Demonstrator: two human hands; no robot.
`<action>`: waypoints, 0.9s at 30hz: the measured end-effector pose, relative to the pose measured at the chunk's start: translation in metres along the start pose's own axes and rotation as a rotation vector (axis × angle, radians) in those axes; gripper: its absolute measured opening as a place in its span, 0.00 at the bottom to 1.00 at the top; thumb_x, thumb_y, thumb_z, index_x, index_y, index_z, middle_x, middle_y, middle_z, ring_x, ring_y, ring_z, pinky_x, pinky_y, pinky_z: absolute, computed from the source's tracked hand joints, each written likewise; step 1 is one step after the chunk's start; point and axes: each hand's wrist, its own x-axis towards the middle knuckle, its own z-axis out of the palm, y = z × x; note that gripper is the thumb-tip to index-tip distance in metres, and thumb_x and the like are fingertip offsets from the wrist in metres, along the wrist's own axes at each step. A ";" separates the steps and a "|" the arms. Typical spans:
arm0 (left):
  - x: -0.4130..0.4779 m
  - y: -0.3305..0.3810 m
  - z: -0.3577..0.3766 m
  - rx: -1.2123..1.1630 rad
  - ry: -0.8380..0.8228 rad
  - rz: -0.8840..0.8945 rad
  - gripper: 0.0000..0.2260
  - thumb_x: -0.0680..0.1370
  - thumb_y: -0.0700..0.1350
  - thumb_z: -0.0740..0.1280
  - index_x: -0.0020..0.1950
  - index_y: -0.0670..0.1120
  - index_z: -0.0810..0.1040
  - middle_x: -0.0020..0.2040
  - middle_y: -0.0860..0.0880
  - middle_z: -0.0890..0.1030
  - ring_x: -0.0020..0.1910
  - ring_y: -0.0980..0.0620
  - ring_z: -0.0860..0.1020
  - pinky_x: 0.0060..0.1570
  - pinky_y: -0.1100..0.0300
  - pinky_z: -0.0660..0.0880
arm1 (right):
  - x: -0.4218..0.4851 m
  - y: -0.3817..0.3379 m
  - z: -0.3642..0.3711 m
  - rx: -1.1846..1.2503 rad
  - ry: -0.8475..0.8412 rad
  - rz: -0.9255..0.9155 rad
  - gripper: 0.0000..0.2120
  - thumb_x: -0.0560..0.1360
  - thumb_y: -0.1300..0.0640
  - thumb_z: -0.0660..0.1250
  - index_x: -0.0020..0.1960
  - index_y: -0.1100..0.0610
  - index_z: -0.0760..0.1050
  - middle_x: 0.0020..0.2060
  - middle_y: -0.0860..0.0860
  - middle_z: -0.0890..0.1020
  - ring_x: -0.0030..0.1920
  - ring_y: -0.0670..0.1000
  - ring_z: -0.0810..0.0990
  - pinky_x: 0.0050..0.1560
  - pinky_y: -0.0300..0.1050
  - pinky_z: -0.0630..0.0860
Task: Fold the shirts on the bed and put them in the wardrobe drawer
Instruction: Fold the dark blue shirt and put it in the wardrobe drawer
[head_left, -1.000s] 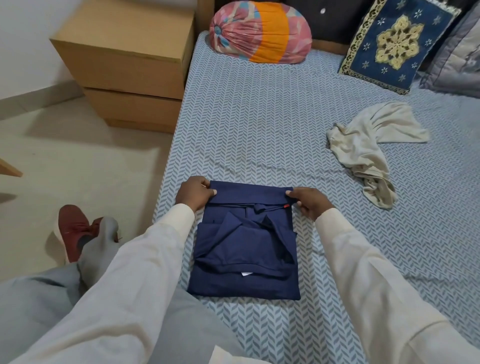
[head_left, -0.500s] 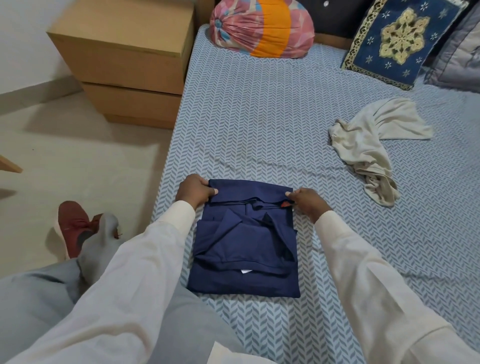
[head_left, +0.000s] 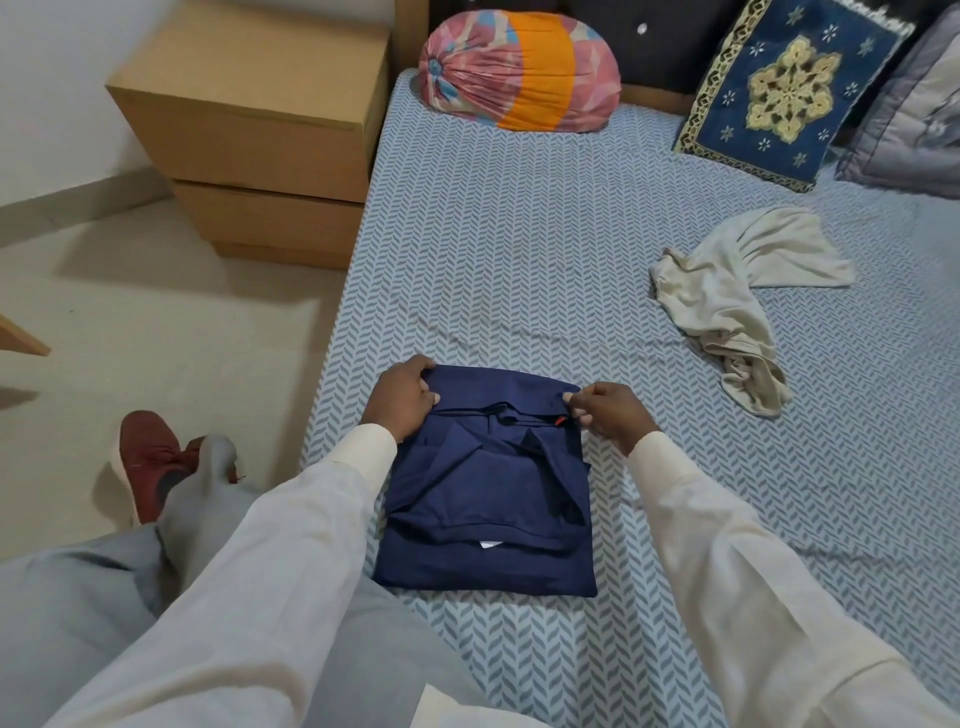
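A navy shirt (head_left: 483, 499) lies folded into a rectangle near the bed's left edge, its far end turned over towards me. My left hand (head_left: 402, 397) grips the far left corner of that fold. My right hand (head_left: 605, 413) pinches the far right corner, beside a small red tag. A cream shirt (head_left: 727, 291) lies crumpled on the bed to the right, well away from both hands.
The bed (head_left: 519, 249) has a blue herringbone sheet. At its head lie a pink-and-orange bolster (head_left: 519, 73), a blue embroidered cushion (head_left: 779, 93) and a grey pillow (head_left: 919, 119). A wooden drawer unit (head_left: 260, 130) stands left of the bed. My red shoe (head_left: 148, 457) is on the floor.
Both hands have lifted the far fold of the navy shirt slightly and drawn it a little towards me. The cream shirt has not moved.
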 end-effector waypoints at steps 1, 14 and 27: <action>0.001 -0.001 0.000 0.013 -0.010 0.006 0.21 0.76 0.38 0.69 0.68 0.45 0.73 0.49 0.46 0.78 0.48 0.51 0.75 0.52 0.61 0.70 | 0.001 0.000 0.000 -0.017 0.001 -0.005 0.10 0.72 0.58 0.75 0.38 0.58 0.74 0.30 0.52 0.78 0.28 0.46 0.73 0.29 0.37 0.70; -0.004 -0.003 0.014 0.117 0.032 -0.065 0.19 0.78 0.43 0.67 0.68 0.41 0.70 0.60 0.39 0.72 0.57 0.39 0.75 0.58 0.48 0.74 | 0.005 0.006 0.009 -0.398 0.116 -0.267 0.15 0.74 0.66 0.65 0.58 0.54 0.79 0.36 0.50 0.78 0.39 0.50 0.77 0.42 0.40 0.68; -0.114 -0.045 -0.053 0.257 -0.324 0.329 0.20 0.66 0.42 0.68 0.52 0.62 0.71 0.49 0.58 0.73 0.42 0.54 0.77 0.45 0.56 0.77 | -0.103 0.078 -0.031 -0.488 -0.296 -0.715 0.17 0.68 0.64 0.63 0.55 0.51 0.76 0.51 0.50 0.72 0.51 0.47 0.75 0.44 0.45 0.78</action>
